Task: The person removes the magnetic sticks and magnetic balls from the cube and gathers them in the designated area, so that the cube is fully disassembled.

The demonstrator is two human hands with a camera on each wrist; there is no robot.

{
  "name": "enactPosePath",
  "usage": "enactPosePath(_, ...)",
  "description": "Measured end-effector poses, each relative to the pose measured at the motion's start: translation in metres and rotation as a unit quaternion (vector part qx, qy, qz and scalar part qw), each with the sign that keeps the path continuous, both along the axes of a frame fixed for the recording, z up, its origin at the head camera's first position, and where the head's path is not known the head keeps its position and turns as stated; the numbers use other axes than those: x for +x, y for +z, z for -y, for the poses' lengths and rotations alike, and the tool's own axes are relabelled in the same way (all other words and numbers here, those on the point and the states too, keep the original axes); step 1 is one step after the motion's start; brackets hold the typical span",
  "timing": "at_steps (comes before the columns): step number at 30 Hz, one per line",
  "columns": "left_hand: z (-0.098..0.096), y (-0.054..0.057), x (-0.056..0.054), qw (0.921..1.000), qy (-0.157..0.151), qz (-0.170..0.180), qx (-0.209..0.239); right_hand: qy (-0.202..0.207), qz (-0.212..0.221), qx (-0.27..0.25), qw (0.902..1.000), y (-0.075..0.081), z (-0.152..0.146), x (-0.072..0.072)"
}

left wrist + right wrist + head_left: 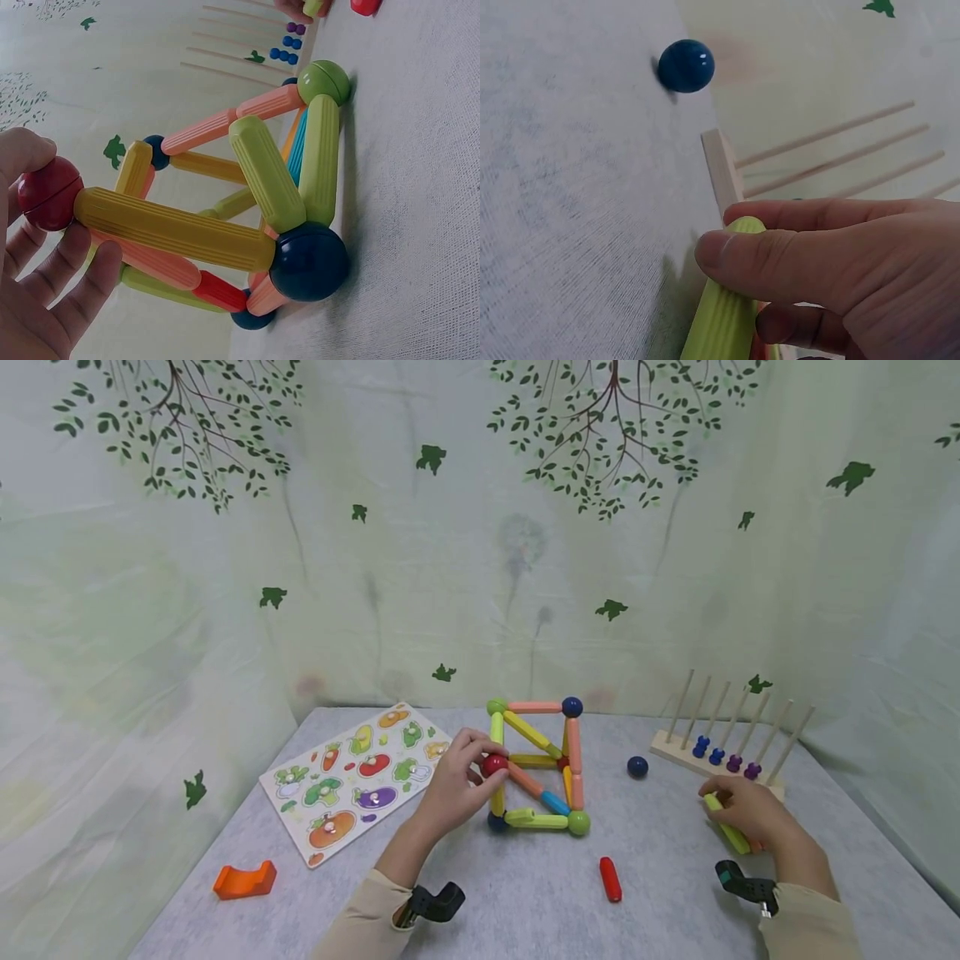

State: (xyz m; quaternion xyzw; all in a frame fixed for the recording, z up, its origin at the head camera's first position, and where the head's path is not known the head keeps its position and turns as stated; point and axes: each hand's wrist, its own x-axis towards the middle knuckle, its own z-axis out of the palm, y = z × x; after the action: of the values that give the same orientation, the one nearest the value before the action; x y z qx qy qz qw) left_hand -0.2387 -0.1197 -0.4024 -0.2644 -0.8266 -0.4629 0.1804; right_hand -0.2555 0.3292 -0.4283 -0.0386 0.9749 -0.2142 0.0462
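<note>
My left hand pinches a red ball between thumb and fingers. The ball touches the upper end of a yellow rod, whose other end meets a dark blue ball on the table. Both belong to a frame of ribbed rods and balls, with a pink rod along its top. One light green rod leans up from that blue ball, its far end free. At the right, my right hand grips a light green rod between thumb and fingers; other pieces beneath are mostly hidden.
A loose dark blue ball and a red rod lie right of the frame. Behind my right hand stands a wooden peg rack with blue and purple beads. Leftward are a vegetable picture board and an orange curved block.
</note>
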Motion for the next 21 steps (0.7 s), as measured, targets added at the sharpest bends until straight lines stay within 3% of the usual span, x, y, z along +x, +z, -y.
enactPosePath(9,-0.001,0.0,0.001,1.0,0.002,0.007,0.003,-0.042,0.026,0.016,0.9987,-0.002,-0.009,0.004)
enactPosePath(21,-0.001,0.0,0.001,1.0,-0.002,0.004,0.006,-0.057,0.008,0.037,0.9977,0.0,-0.015,0.005)
